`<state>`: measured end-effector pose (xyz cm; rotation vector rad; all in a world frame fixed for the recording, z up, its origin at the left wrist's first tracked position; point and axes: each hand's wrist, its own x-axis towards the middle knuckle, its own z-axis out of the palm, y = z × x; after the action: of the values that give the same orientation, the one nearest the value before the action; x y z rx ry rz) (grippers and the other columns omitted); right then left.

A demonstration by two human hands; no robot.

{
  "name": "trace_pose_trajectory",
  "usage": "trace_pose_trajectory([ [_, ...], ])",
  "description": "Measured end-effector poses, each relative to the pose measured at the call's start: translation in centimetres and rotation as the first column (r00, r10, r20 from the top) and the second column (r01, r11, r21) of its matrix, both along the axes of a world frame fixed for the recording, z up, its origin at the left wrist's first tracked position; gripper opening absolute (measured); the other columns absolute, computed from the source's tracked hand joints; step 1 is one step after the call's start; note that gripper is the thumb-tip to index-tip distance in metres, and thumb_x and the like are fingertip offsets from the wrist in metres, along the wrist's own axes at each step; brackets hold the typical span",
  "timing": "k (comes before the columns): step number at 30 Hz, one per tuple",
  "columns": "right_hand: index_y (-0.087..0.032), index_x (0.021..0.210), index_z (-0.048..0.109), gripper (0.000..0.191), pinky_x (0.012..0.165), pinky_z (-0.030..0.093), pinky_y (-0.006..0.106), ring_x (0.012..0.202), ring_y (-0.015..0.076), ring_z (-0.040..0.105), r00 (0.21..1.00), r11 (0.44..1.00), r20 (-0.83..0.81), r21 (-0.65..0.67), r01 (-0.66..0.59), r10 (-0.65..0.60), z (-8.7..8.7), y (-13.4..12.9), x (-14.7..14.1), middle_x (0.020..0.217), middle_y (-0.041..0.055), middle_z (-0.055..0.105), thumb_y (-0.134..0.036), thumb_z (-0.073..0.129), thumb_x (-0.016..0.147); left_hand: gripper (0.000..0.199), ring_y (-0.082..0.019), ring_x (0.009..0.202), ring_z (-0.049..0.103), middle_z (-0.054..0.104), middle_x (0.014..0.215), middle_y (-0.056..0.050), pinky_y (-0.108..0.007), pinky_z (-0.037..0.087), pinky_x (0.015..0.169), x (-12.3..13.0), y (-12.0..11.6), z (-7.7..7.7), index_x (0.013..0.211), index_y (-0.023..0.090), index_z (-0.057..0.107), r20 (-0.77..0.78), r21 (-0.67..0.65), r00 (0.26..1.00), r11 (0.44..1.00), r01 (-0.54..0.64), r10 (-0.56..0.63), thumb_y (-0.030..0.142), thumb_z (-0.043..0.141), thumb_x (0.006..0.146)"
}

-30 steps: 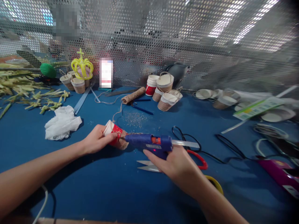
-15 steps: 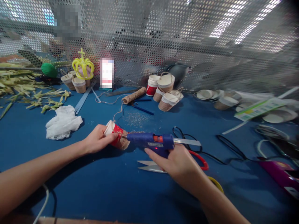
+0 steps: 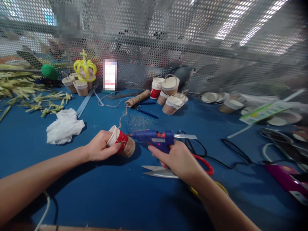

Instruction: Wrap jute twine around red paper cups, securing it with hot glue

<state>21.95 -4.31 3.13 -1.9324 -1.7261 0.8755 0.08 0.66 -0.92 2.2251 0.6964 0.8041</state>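
My left hand [image 3: 102, 147] is closed round a red and white paper cup [image 3: 122, 140], tilted with its white rim toward the upper left. Twine [image 3: 130, 148] is wound round the cup's lower part, and a strand runs from the cup back to a roll of twine [image 3: 138, 98]. In my right hand [image 3: 176, 157] is a blue glue gun [image 3: 154, 138] with a clear glue stick out of its rear end. Its nozzle points left, at the cup's far side; whether it touches cannot be made out. Scissors [image 3: 160, 172] lie under my right hand.
Twine-wrapped cups [image 3: 170, 104] and stacked paper cups [image 3: 157, 88] stand at the back. A crumpled white cloth [image 3: 64, 126] and corn husks [image 3: 19, 80] lie left. Black cable [image 3: 214, 158], a purple box [image 3: 286, 179] and a yellow tape roll [image 3: 222, 187] are on the right.
The glue gun has moved slightly left and up, its nozzle passing from the cup's front to its far side. My left hand has turned the cup a little.
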Motion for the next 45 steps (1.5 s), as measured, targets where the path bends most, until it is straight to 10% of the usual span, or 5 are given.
trace_pose_trajectory([
  [15,-0.017,0.067,0.051,0.021,0.045,0.043,0.023,0.044,0.0113,0.051,0.971,0.992,-0.237,0.117,0.046,-0.017,-0.4,1.2,1.3,0.050,-0.0014,0.055,-0.037,0.055,0.072,0.024,-0.006,0.045,0.030,0.037,0.049,0.004,-0.017,0.027,0.041,0.0,-0.1,-0.1,0.056,0.014,0.043,0.023,-0.098,0.999,0.994,-0.042,0.044,0.024,0.042,0.078],
  [27,-0.019,0.054,0.046,0.031,0.047,0.040,0.030,0.037,0.0154,0.051,0.963,0.980,0.217,0.153,0.130,-0.162,-3.5,5.0,3.6,0.041,0.0023,0.052,-0.039,0.046,0.077,0.027,-0.006,0.044,0.027,0.033,0.047,0.005,-0.017,0.023,0.039,0.0,-0.7,0.5,0.053,0.014,0.040,0.070,-0.082,0.997,0.997,-0.017,0.023,0.026,0.043,0.077],
  [34,-0.018,0.069,0.060,0.022,0.078,0.038,0.040,0.088,0.0265,0.055,0.959,0.939,0.259,0.342,0.015,-0.110,-1.7,3.7,1.9,0.083,0.0115,0.062,-0.036,0.051,0.076,0.025,-0.006,0.046,0.030,0.037,0.049,0.005,-0.018,0.027,0.043,0.1,-1.0,0.8,0.053,0.015,0.041,0.037,0.017,0.999,0.999,0.028,-0.029,0.021,0.042,0.077],
  [40,-0.021,0.073,0.064,0.036,0.074,0.043,0.031,0.083,0.0184,0.057,0.907,0.916,-0.189,0.220,-0.335,0.377,0.2,2.5,-2.7,0.081,0.0036,0.065,-0.044,0.038,0.083,0.026,-0.007,0.047,0.035,0.042,0.050,0.004,-0.020,0.030,0.048,0.3,-1.5,1.2,0.051,0.015,0.043,0.012,0.116,0.993,0.986,0.118,-0.120,0.015,0.042,0.077],
  [45,-0.019,0.082,0.063,0.022,0.078,0.042,0.030,0.083,0.0139,0.056,0.695,0.954,-0.665,0.096,-0.285,0.274,-0.4,2.8,-5.2,0.091,0.0024,0.063,-0.038,0.056,0.074,0.027,-0.006,0.045,0.032,0.037,0.049,0.005,-0.019,0.028,0.047,0.5,-1.7,1.1,0.049,0.016,0.038,-0.002,0.091,0.989,0.984,0.150,-0.150,0.014,0.043,0.075],
])
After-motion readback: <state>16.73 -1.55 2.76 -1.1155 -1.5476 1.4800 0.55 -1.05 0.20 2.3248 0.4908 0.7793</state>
